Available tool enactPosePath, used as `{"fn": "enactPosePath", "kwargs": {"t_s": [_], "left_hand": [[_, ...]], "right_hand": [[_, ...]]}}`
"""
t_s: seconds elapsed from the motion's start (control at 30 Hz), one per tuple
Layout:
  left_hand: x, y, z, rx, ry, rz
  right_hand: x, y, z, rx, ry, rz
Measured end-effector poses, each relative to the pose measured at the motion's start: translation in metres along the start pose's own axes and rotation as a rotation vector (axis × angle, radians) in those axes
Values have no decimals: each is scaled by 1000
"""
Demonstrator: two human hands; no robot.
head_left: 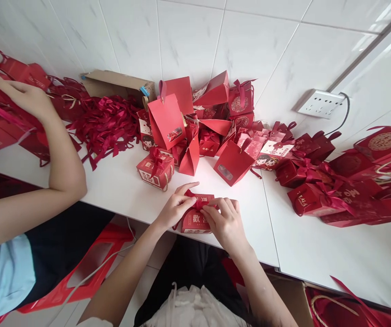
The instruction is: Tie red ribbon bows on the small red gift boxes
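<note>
A small red gift box (195, 220) with gold lettering stands near the front edge of the white table (334, 254). A dark red ribbon (198, 203) lies across its top. My left hand (175, 206) pinches the ribbon at the box's left, fingers closed on it. My right hand (225, 220) grips the ribbon and the box's right side, fingers curled. Both hands meet over the box top.
A heap of red gift boxes (195, 122) and paper bags sits behind. Loose ribbons (103, 122) pile at the left by a cardboard box (116, 84). More boxes (334, 190) lie right. Another person's arm (45, 136) works at the left. A wall socket (319, 103) is mounted at the back right.
</note>
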State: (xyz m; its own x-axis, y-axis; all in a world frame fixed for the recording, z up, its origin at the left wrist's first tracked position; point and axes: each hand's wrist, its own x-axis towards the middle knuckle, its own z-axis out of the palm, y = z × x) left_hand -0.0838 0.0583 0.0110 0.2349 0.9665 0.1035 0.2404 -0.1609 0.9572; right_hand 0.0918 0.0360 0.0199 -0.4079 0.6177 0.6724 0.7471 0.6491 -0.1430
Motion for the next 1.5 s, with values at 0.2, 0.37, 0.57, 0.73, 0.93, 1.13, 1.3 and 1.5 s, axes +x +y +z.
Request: {"fn": "enactPosePath", "kwargs": {"t_s": [0.2,0.37,0.57,0.73,0.93,1.13,1.3,1.5], "left_hand": [[-10,11,-3,275,139,86],[-23,4,0,461,276,160],[-34,-3,9,432,398,182],[-39,-1,18,337,404,127],[-42,2,24,401,435,149],[-47,1,30,555,523,207],[-47,-1,31,313,479,94],[-43,1,27,114,415,-32]], "right_hand": [[-4,12,-7,-26,-38,-85],[-7,21,-18,-41,-102,-108],[-9,27,-24,-41,-110,-83],[-10,19,-24,82,-124,143],[-12,0,-22,222,-262,471],[-7,-8,-10,341,-274,685],[-6,0,-8,575,-330,769],[-11,17,-6,891,-394,825]]}}
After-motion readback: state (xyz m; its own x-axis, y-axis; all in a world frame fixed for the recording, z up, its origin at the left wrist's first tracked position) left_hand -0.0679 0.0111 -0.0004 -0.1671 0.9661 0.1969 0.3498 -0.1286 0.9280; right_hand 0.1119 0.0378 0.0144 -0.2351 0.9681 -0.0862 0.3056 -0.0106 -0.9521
